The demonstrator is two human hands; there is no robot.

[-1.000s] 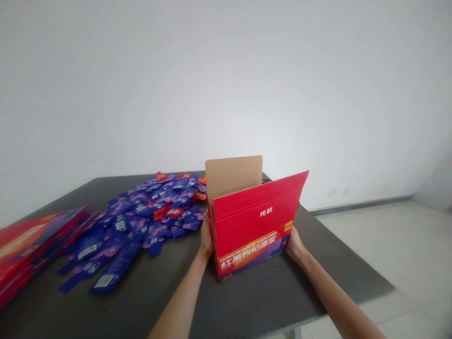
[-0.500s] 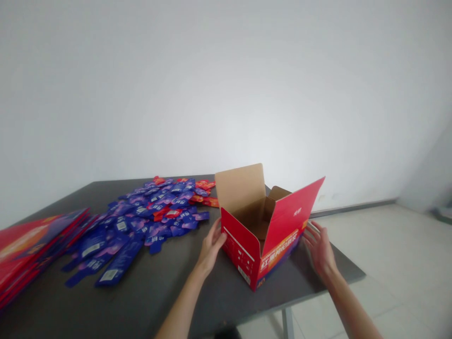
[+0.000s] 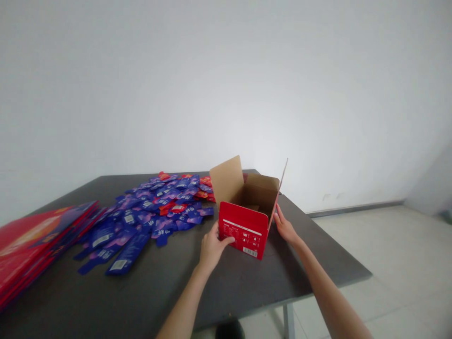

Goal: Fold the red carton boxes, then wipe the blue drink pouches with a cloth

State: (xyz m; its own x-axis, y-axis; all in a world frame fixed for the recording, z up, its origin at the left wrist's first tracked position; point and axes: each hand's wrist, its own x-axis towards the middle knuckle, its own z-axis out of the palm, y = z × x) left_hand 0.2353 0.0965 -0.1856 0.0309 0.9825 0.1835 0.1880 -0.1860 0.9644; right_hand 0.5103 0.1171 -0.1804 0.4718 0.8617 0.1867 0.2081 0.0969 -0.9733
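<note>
A red cardboard box stands upright on the dark table with its top flaps raised, showing a bare brown inside. My left hand grips its near left corner, thumb on the printed front panel and fingers round the left side. Against the box's right side rests my right hand, steadying it there with the fingertips partly hidden. Left of the box lies a spread pile of purple-blue and red sachets.
Flat red and purple printed cartons are stacked at the left edge of the dark table. A pale wall rises behind it. To the right, the table's edge drops to a light tiled floor.
The box has turned so its short barcode panel faces me, and it sits a little farther away. My right hand has moved left and inward onto its side.
</note>
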